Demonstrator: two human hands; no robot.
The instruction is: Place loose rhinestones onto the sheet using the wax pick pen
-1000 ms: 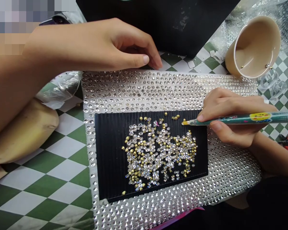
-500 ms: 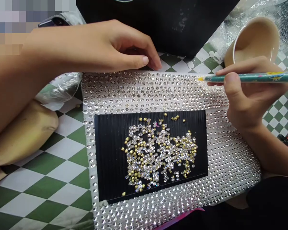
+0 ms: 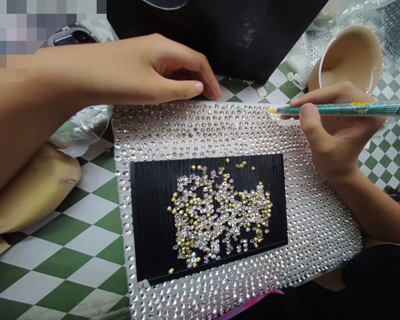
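Observation:
My right hand [image 3: 340, 133] pinches a green pencil [image 3: 363, 109] with a yellow tip, held nearly level. The tip is over the far right part of a white sheet [image 3: 124, 209] covered with rows of clear rhinestones; whether it touches cannot be made out. My left hand [image 3: 173, 71] rests along the sheet's far edge, fingers loosely bent, thumb stretched out and nothing visible in it. On the sheet lies a black ribbed tray [image 3: 150, 213]. Loose rhinestones [image 3: 216, 213] are scattered on it, some clear side up, others showing gold backs.
A beige cup [image 3: 350, 58] lies tipped beyond my right hand. A large black object [image 3: 213, 35] stands at the back. Clear plastic wrap [image 3: 90, 126] and a yellowish rounded object [image 3: 36, 191] are on the left, over a green-and-white checked cloth [image 3: 83, 240].
My right hand and the pencil have shifted slightly left along the sheet's far edge. My left hand stays in nearly the same place; the view has moved a little.

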